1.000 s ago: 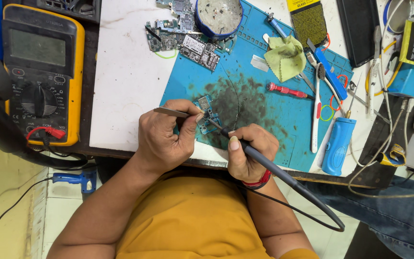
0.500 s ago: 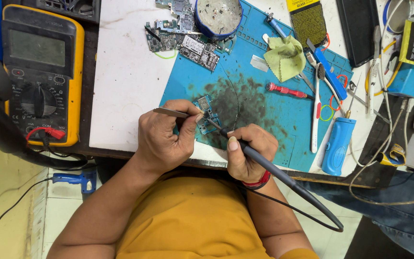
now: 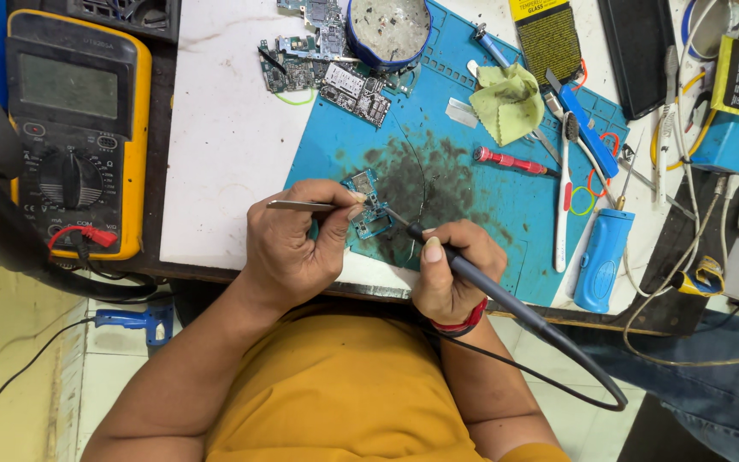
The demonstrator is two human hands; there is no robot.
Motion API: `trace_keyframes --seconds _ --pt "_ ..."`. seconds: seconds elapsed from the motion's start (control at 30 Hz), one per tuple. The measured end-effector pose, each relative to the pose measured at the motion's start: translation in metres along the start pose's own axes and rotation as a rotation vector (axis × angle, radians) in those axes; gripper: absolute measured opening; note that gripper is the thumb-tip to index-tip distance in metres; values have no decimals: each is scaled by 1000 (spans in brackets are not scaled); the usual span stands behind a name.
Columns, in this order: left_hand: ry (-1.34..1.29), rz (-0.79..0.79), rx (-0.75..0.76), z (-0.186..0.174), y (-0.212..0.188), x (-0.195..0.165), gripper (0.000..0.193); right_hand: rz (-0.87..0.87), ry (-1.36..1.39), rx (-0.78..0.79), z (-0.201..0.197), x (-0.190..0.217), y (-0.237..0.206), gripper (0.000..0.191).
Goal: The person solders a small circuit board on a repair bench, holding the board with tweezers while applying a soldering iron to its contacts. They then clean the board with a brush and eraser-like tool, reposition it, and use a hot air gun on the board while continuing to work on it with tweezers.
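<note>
My left hand (image 3: 297, 244) grips thin metal tweezers (image 3: 301, 205) whose tips rest on a small green circuit board (image 3: 368, 205). The board lies on a blue work mat (image 3: 472, 205) stained dark around it. My right hand (image 3: 451, 269) holds a black soldering iron (image 3: 489, 287) like a pen, its tip touching the board from the right. The iron's black cable (image 3: 558, 368) loops down past my orange shirt.
A yellow multimeter (image 3: 74, 128) sits at left with a red probe plug. Several loose circuit boards (image 3: 335, 64) and a round tin (image 3: 385, 26) lie at the mat's top. A red screwdriver (image 3: 511, 161), green cloth (image 3: 506, 103), toothbrush (image 3: 566, 188) and blue tool (image 3: 600, 257) lie right.
</note>
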State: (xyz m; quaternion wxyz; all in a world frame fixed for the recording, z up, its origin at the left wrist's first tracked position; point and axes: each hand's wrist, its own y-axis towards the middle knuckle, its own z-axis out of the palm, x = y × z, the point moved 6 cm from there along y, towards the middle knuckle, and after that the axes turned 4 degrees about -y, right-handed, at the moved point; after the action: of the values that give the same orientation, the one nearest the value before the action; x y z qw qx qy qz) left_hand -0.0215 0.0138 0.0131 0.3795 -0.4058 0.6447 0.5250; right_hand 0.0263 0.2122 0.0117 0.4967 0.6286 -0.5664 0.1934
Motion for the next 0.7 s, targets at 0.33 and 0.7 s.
trace_keyframes --seconds 0.33,0.7 --pt "32 -20 30 2 2 4 14 -21 -47 29 4 0 1 14" --pt "62 -21 21 0 1 2 13 -9 -71 45 4 1 2 12"
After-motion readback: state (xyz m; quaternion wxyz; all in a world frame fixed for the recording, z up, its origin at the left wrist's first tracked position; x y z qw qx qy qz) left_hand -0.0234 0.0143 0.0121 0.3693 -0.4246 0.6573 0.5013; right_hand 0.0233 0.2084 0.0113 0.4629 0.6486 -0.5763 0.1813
